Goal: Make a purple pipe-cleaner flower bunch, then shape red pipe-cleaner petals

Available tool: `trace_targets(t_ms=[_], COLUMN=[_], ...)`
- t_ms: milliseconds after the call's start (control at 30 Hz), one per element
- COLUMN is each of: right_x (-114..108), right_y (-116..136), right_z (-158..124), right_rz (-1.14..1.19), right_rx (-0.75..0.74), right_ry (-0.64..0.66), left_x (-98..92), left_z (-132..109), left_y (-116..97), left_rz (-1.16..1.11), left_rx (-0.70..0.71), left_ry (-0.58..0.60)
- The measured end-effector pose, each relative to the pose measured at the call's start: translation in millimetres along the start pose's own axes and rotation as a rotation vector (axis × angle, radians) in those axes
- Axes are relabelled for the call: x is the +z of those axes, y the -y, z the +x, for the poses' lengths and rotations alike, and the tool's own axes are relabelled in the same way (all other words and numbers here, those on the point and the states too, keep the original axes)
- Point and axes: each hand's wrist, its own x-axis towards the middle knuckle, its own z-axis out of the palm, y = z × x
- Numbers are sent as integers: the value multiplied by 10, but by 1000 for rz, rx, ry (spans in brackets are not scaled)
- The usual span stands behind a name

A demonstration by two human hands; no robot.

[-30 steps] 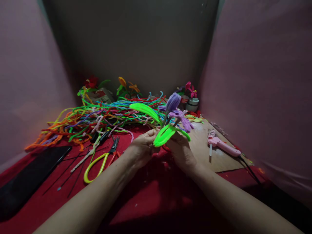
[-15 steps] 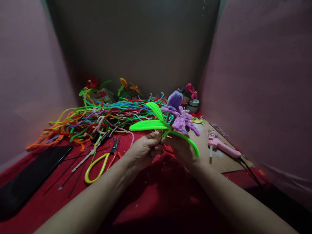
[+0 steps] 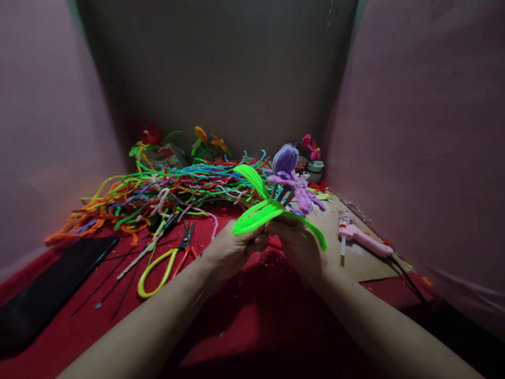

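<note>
A pipe-cleaner flower [image 3: 300,187] with purple petals, a darker purple bud and long bright green leaves stands upright between my two hands. My left hand [image 3: 232,252] is closed around the base of its stem, partly covered by a green leaf that curves over the fingers. Pressed against the same stem from the other side is my right hand [image 3: 295,245], its fingers curled shut. A second leaf droops over the back of that hand. The lower stem and most fingertips are hidden.
A heap of coloured pipe cleaners [image 3: 189,181] spreads across the back. Yellow-and-red-handled scissors [image 3: 158,273] and a black phone-like slab [image 3: 59,284] lie on the left. On the right, a pink glue gun [image 3: 363,239] rests on a board [image 3: 363,268]. Finished flowers [image 3: 201,137] stand behind.
The flower has turned in my hands. The left green leaf has swung down and forward over my left hand, and the purple blossom has tipped slightly.
</note>
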Motion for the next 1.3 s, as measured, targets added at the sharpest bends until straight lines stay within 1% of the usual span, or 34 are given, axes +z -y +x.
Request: trace_targets(t_ms=[133,267,367,433,500,567,633,700,800,933,1033,1100,1200,1233,1300], right_x=[24,32,42,55,73,91,100,96,76,82,97,95,78,73,67], right_y=[43,50,44,32,14,-7,-29,-52,-76,-41,19,51,67,65,55], right_z=[-10,-3,10,24,38,47,49,48,44,26,-2,-22,-33,-30,-12], right_rz=[110,131,114,79,44,50,74,76,38,7,-87,-145,-180,-166,-94], right_rx=[-43,-30,-16,-48,-81,-75,-60,-65,-78,-56,-58,-90,-140,-148,-137], right_ry=[58,68,129,108,35,-10,-16,-32,-87,-126,-141,-151,-125,-113,-73], left_x=[-22,-44,-19,11,40,56,58,51,42,1,-67,-106,-119,-109,-78], left_z=[4,23,21,12,2,-1,0,-1,-9,7,38,52,47,39,20], left_y=[-24,-35,-43,-50,-48,-20,39,115,200,204,170,158,152,150,140], left_rz=[68,66,154,222,306,422,558,725,882,980,1124,1182,1169,1139,1046], left_rx=[14,49,70,103,168,257,363,427,515,571,624,703,790,783,720], left_ry=[30,45,30,-42,-167,-270,-322,-361,-340,-298,-221,-173,-190,-209,-257])
